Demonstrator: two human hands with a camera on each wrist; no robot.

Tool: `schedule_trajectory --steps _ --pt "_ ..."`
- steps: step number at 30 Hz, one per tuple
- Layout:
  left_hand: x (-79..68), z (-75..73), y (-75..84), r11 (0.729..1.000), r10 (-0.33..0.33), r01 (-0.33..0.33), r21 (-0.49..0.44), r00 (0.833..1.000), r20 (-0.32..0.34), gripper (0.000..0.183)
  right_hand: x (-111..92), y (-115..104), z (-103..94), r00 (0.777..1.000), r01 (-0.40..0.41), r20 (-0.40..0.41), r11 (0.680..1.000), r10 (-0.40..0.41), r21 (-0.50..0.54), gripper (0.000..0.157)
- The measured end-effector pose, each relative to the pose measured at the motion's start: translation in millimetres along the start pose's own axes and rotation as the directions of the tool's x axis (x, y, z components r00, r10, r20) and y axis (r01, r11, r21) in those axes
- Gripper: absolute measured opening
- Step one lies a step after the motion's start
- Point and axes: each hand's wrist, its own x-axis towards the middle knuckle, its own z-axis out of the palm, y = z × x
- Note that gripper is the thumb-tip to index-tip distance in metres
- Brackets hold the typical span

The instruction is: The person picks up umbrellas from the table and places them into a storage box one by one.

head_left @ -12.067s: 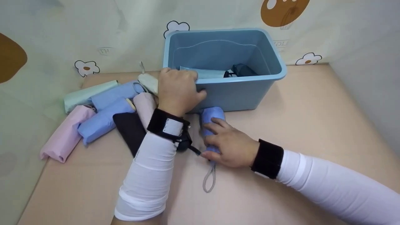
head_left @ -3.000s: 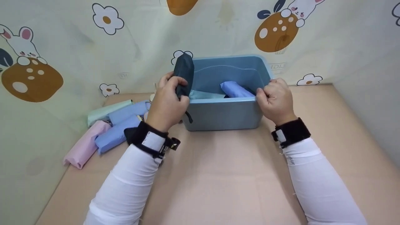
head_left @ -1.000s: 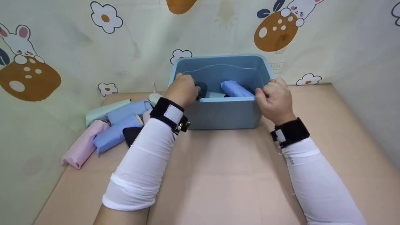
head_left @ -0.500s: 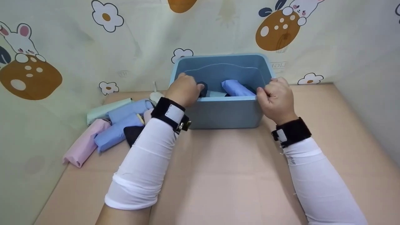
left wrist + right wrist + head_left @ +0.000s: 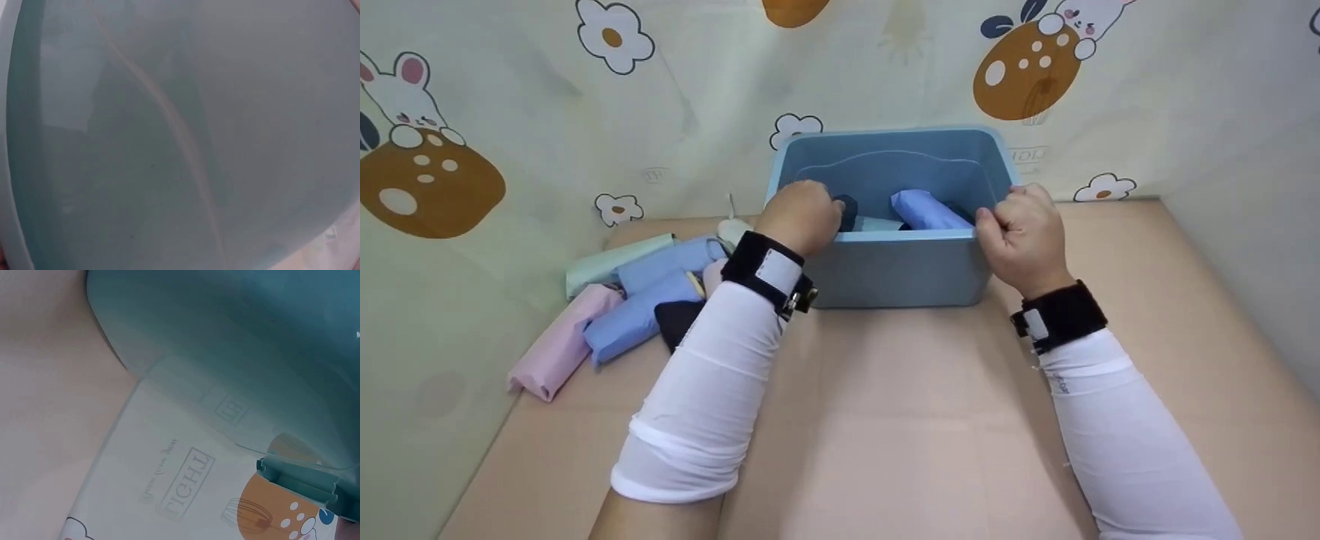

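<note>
A blue plastic storage bin [image 5: 900,274] stands near the back wall. My left hand [image 5: 801,217] grips its rim at the left front corner, with the fingertips hidden. On the other side, my right hand [image 5: 1024,244] is closed over the right rim, thumb in front. Inside the bin, a dark folded umbrella [image 5: 847,213] lies beside my left hand. A periwinkle folded umbrella [image 5: 926,210] leans toward the right, above a light teal one [image 5: 879,225]. Both wrist views show mostly the bin's outer wall [image 5: 270,124].
Left of the bin lies a pile of folded umbrellas: a pink one [image 5: 564,341], a blue one [image 5: 641,311], another blue one [image 5: 671,264], a mint one [image 5: 615,262] and a black one [image 5: 676,321]. Patterned cloth [image 5: 697,97] covers the wall behind the peach table [image 5: 900,420].
My left hand has lowered the dark umbrella into the bin and now holds the rim. Earlier, the periwinkle umbrella moved from the table into the bin. My right hand has stayed on the rim lately.
</note>
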Motion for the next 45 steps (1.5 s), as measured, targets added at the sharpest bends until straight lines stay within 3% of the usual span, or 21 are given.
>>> schedule_trajectory --steps 12,18,19,21,23,25,26,28,31,33,34,37,40,45 --pt "-8.0 -2.5 -7.9 0.998 0.008 -0.016 0.055 0.991 0.131 0.071 -0.8 -7.8 11.7 0.999 0.013 -0.050 0.998 -0.010 0.059 0.047" --pt "-9.8 -8.7 -9.0 0.996 -0.006 -0.023 0.090 0.951 0.308 0.087 -1.6 -9.4 14.4 1.000 0.013 -0.025 0.998 -0.011 0.066 0.047" --pt "-9.3 -9.8 -9.3 0.996 -0.009 -0.020 0.085 0.945 0.327 0.089 -1.4 -9.4 14.1 1.000 0.014 -0.019 0.998 -0.013 0.062 0.047" --pt "-7.6 -10.0 -10.2 0.999 0.005 -0.020 0.043 0.949 0.316 0.088 -1.0 -8.7 12.5 1.000 0.011 -0.012 0.998 -0.010 0.057 0.047" --pt "-6.7 -7.1 -11.0 0.999 0.046 -0.040 -0.028 0.968 0.247 0.085 -0.7 -7.1 9.5 1.000 0.006 -0.009 0.999 -0.006 0.052 0.047" --pt "-7.3 -0.8 -12.8 0.987 0.105 -0.092 -0.128 0.989 0.100 0.078 -0.7 -5.4 5.8 1.000 -0.002 -0.008 0.999 0.002 0.043 0.048" --pt "-8.6 3.2 -14.1 0.976 0.134 -0.131 -0.171 0.991 0.004 0.073 -0.8 -4.4 4.0 1.000 -0.009 -0.009 0.999 0.009 0.038 0.048" --pt "-14.2 12.1 -19.9 0.951 0.174 -0.215 -0.221 0.966 -0.191 0.064 -1.5 -2.5 0.9 1.000 -0.020 -0.004 0.999 0.020 0.026 0.048" --pt "-28.9 27.3 -41.0 0.935 0.172 -0.285 -0.209 0.884 -0.435 0.052 -2.2 -1.1 -2.3 0.999 -0.030 0.011 0.999 0.030 0.010 0.048" --pt "-43.1 37.0 -60.8 0.955 0.113 -0.233 -0.182 0.857 -0.503 0.054 -2.4 -0.8 -3.5 0.999 -0.035 0.021 0.999 0.034 0.007 0.049" --pt "-50.8 41.0 -71.2 0.967 0.069 -0.183 -0.178 0.859 -0.508 0.057 -2.1 -1.1 -4.2 0.999 -0.032 0.028 0.999 0.032 0.003 0.049" --pt "-74.9 48.5 -99.2 0.986 -0.088 0.019 -0.167 0.902 -0.422 0.073 -1.2 -1.7 -5.1 0.999 -0.031 0.025 1.000 0.031 0.004 0.050" --pt "-96.1 51.2 -118.3 0.976 -0.208 0.181 -0.119 0.936 -0.284 0.090 -0.3 -3.1 -4.8 0.999 -0.041 0.001 0.999 0.041 0.016 0.049" --pt "-118.9 57.1 -133.3 0.964 -0.265 0.264 -0.021 0.957 -0.118 0.107 -1.7 -4.6 -1.5 0.998 -0.057 -0.018 0.998 0.057 0.027 0.048"
